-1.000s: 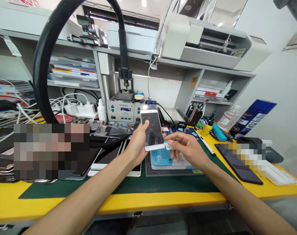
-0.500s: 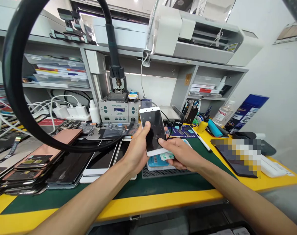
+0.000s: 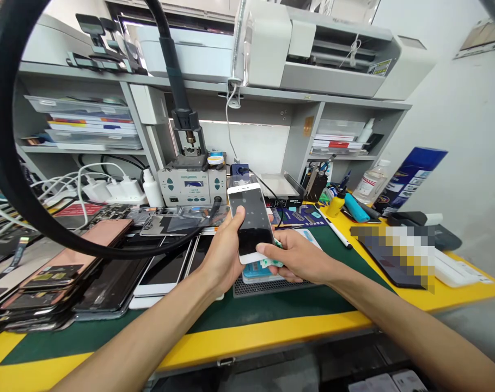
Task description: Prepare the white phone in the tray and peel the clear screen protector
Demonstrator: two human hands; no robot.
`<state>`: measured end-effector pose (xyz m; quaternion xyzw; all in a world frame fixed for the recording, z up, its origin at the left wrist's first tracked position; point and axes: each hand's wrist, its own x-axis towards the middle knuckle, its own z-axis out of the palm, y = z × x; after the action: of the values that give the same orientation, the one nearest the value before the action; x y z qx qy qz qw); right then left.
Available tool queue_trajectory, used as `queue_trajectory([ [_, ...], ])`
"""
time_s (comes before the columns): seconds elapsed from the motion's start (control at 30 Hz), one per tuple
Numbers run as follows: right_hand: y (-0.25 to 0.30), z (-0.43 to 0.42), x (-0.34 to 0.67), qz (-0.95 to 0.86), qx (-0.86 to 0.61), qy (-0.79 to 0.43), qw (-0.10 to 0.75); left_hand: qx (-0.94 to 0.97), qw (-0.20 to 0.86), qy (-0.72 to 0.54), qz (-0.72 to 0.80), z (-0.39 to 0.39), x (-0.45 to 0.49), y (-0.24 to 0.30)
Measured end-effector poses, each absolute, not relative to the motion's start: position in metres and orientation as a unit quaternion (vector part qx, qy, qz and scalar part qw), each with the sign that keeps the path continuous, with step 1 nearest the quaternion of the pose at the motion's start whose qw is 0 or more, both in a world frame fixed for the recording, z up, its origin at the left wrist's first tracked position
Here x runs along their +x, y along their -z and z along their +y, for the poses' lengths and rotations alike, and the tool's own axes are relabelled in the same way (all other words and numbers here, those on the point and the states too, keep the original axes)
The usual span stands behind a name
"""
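Observation:
A white smartphone with a dark, spotted screen is held up over the bench, screen toward me. My left hand grips its left side, thumb on the screen's edge. My right hand is closed at the lower right corner, its thumb on the front. Some white and green material shows beneath that corner between phone and right fingers; its kind I cannot make out. Behind the hands, a blue item lies on a dark perforated mat.
Stacked phones and screens cover the bench's left. A hot-air station with a thick black hose looping across stands behind. On the right are a white pen, a yellow bottle and a dark tablet-like panel.
The view has shifted slightly. Both hands still hold the phone, which sits a little lower and further left in the picture. My right thumb stays near its lower corner.

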<state>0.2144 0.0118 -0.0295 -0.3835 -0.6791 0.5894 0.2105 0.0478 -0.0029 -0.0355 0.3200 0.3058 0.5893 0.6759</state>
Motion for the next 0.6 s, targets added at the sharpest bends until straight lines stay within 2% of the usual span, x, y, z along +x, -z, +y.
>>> queue_trajectory([
  [0.33,0.0266,0.0158,0.2196,-0.668,-0.302,-0.649,0.201,0.319,0.653,-0.609,0.318,-0.0016,0.0473,0.0342],
  [0.43,0.0269,0.0177,0.2217,-0.629,-0.3,-0.685,0.212,0.339,0.652,-0.6,0.317,-0.0018,0.0459,0.0335],
  [0.6,0.0338,0.0193,0.2218,-0.625,-0.304,-0.674,0.25,0.41,0.638,-0.556,0.34,-0.001,0.0389,0.0307],
])
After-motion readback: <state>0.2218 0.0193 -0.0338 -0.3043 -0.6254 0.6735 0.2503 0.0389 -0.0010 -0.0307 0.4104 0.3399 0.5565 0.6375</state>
